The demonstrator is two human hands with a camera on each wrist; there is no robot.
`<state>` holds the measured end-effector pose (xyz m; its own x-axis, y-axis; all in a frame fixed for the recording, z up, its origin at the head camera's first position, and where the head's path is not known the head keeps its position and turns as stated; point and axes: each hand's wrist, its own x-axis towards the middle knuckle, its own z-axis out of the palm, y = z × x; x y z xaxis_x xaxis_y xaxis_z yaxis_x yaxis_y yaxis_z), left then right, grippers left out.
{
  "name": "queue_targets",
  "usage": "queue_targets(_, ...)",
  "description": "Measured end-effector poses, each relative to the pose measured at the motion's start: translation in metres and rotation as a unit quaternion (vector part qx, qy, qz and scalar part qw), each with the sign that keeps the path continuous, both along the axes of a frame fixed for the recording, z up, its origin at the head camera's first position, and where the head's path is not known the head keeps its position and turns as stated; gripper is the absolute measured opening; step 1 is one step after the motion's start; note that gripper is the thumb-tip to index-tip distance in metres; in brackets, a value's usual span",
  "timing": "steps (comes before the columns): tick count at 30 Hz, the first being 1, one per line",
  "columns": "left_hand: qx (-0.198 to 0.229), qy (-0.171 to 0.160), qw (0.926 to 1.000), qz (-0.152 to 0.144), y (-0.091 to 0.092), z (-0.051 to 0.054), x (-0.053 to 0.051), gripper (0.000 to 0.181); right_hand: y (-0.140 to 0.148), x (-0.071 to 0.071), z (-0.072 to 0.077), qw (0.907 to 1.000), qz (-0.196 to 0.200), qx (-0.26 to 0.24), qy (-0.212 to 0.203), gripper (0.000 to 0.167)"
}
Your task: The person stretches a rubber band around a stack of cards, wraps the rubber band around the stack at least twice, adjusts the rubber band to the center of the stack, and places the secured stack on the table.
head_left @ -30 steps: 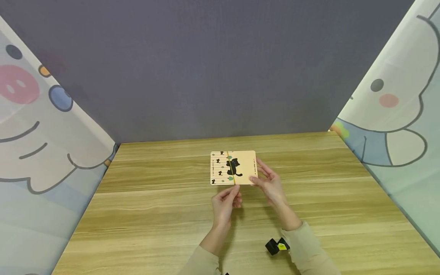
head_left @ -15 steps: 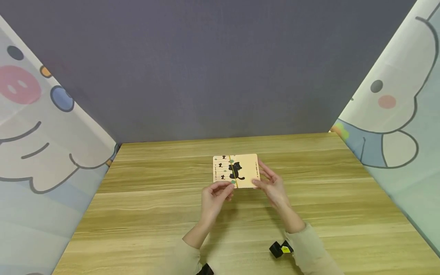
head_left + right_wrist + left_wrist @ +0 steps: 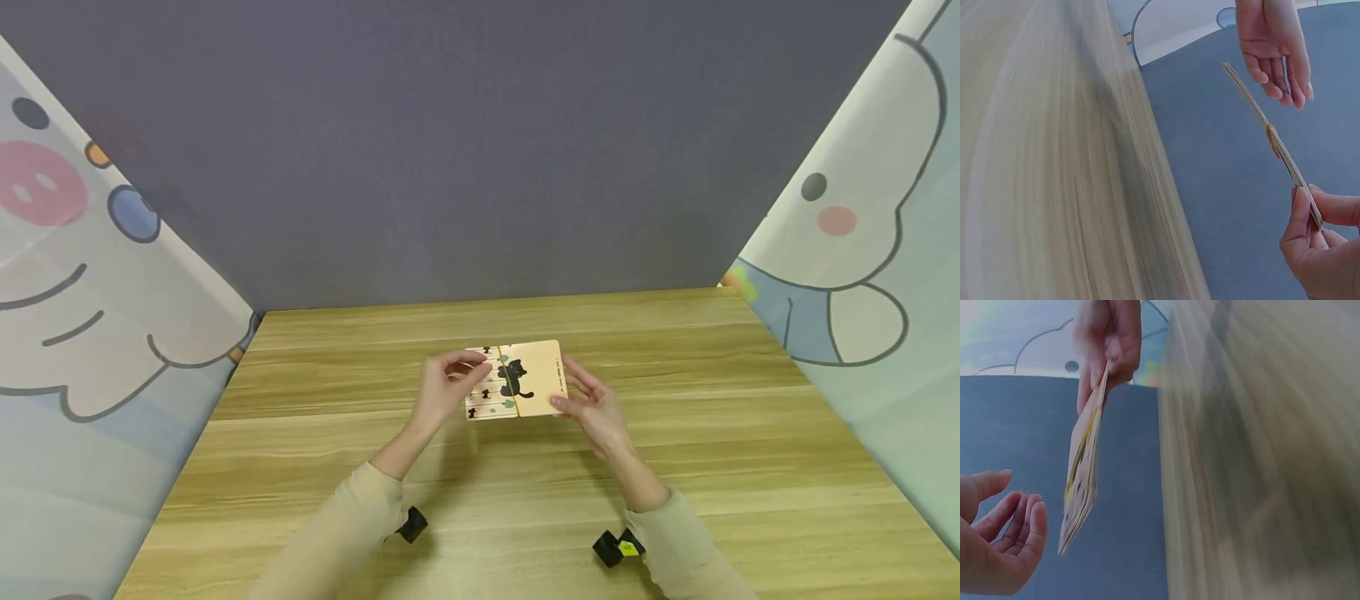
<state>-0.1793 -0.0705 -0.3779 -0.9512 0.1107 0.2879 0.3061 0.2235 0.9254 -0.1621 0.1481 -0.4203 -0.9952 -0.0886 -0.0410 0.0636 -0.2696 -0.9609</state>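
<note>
A thin cream booklet (image 3: 542, 375) with a black cat print is held up over the table. Around its middle runs a yellow rubber band (image 3: 507, 379), which bulges at the edge in the right wrist view. My right hand (image 3: 602, 421) pinches the booklet's right end, thumb on the front and fingers behind. My left hand (image 3: 441, 393) hovers in front of the booklet's left part and covers some of its striped print. In the left wrist view, a gap separates the left hand (image 3: 1000, 540) from the booklet (image 3: 1084, 472); its fingers are loosely bent with nothing between them.
A wooden table (image 3: 315, 467) extends below both hands. Behind it stands a dark grey panel (image 3: 480, 150), with cartoon-printed curtains (image 3: 82, 275) on either side. Black camera mounts (image 3: 609, 548) show beside the sleeves.
My left hand has let go at the band near the booklet's lower edge and moved up and left. The booklet has shifted slightly down, still in the right hand.
</note>
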Motion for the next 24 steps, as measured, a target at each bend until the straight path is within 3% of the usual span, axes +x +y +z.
queue_targets(9,-0.060,0.058,0.9964,0.015,-0.006,0.009,-0.028,0.012,0.001,0.001,-0.003,0.9998,0.011,0.003,-0.014,0.071)
queue_targets(17,-0.124,0.046,0.9912,0.003,-0.004,0.002,-0.045,0.010,0.001,0.002,-0.001,0.9994,0.021,0.013,-0.023,0.069)
queue_targets(24,-0.145,0.034,0.9884,-0.030,0.000,-0.005,-0.048,0.009,0.001,0.003,0.001,0.9994,0.027,0.008,-0.022,0.068)
